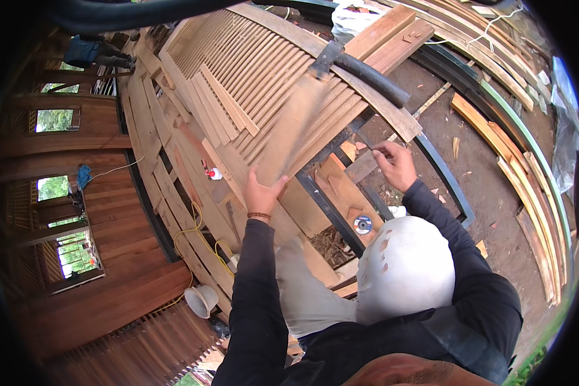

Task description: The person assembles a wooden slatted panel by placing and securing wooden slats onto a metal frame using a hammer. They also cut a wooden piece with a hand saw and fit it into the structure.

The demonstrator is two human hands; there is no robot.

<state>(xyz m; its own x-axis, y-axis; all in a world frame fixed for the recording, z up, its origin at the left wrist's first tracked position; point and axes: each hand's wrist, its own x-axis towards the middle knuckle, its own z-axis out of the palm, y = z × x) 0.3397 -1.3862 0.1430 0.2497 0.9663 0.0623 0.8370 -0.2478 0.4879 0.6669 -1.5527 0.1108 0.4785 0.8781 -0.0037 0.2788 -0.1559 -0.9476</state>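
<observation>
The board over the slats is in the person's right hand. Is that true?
Not quite: the board over the slats is in the left hand, not the right hand. The head view shows it.

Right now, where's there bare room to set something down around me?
Mostly bare: the dirt between the dark frame and the long boards curving at right, barring a few chips. Also the slatted panel between its loose strips and far edge, though ridged. Crowded: around your right hand and the round disc, among offcuts.
</observation>
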